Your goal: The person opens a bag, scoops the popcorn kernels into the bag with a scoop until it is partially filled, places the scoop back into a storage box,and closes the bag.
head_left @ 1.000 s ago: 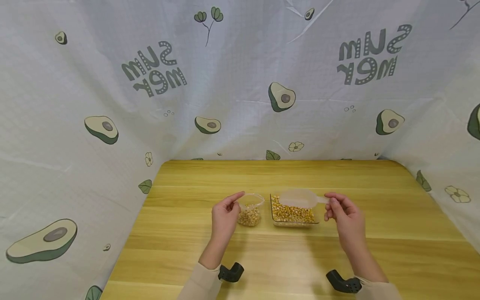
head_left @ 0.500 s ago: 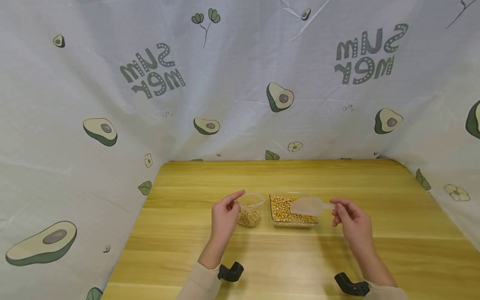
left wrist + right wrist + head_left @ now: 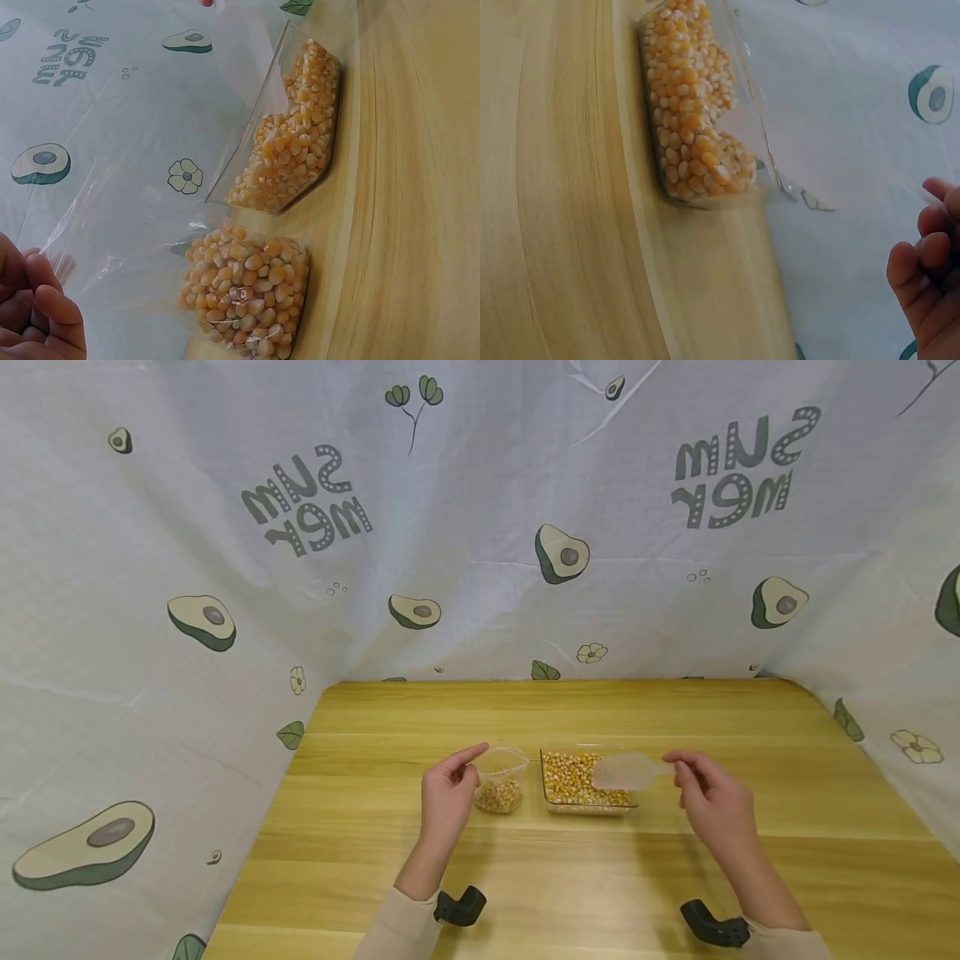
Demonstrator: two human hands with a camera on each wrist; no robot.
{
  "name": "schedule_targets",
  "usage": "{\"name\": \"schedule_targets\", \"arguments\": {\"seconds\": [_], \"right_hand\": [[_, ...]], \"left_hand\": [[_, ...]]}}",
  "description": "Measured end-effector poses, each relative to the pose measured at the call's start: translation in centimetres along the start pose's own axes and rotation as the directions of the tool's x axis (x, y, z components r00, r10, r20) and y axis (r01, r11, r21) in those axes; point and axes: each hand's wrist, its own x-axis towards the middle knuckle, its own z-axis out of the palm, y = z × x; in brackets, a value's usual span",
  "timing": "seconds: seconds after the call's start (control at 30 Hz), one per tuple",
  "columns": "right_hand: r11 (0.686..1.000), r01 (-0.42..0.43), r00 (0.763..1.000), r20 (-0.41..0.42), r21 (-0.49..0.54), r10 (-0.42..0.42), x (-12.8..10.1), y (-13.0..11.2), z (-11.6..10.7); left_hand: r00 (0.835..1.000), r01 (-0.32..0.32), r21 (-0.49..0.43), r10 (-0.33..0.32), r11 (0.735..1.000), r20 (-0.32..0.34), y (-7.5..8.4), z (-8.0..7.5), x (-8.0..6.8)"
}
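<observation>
My left hand (image 3: 444,802) pinches the rim of a clear plastic bag (image 3: 97,255) and keeps its mouth spread. Corn kernels (image 3: 244,289) fill the lower part of the bag, which stands on the table. To its right is a clear rectangular container (image 3: 591,810) of corn kernels (image 3: 690,97). My right hand (image 3: 716,797) grips the thin handle of a translucent white scoop (image 3: 624,772). The scoop's bowl slants down over the container's right side, and its front edge dips in among the kernels in the right wrist view.
Bag and container stand side by side on a wooden table (image 3: 600,885). A white curtain (image 3: 480,510) with avocado prints hangs behind the table and along both sides. Each wrist wears a black camera mount (image 3: 461,907).
My right hand has drawn right and slightly down, bringing the scoop from above the container's back to its right side, bowl lower. The left hand stays at the bag.
</observation>
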Motion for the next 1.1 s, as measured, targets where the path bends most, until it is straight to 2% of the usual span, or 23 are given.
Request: {"name": "schedule_targets", "arguments": {"seconds": [0.17, 0.3, 0.5, 0.77, 0.9, 1.1], "right_hand": [[0.99, 0.127, 0.992, -0.007, -0.068, -0.127, 0.3, -0.1, 0.5], [0.989, 0.127, 0.992, 0.02, -0.074, -0.126, 0.2, 0.0, 1.1], [0.999, -0.004, 0.995, 0.097, -0.045, 0.008, -0.3, 0.3, 1.8], [0.985, -0.168, 0.973, 0.163, 0.03, 0.16, -0.8, 1.2, 2.7], [0.959, -0.26, 0.945, 0.233, 0.111, 0.229, -0.9, 1.7, 3.1], [0.883, -0.404, 0.893, 0.313, 0.238, 0.323, -0.8, 2.5, 3.8]], "left_hand": [[1.0, 0.003, -0.009, -0.003, 1.0, -0.002, 0.1, -0.1, -0.1], [1.0, 0.007, -0.017, -0.007, 1.0, -0.006, 0.2, -0.1, -0.2], [0.999, 0.018, -0.023, -0.018, 1.0, -0.028, 0.2, -0.1, -0.2], [0.999, 0.021, -0.027, -0.022, 0.999, -0.026, 0.1, 0.0, -0.2], [1.0, 0.021, -0.032, -0.022, 0.999, -0.021, 0.1, 0.0, -0.2], [0.999, 0.025, -0.036, -0.026, 0.999, -0.029, 0.1, 0.0, -0.2]]}}
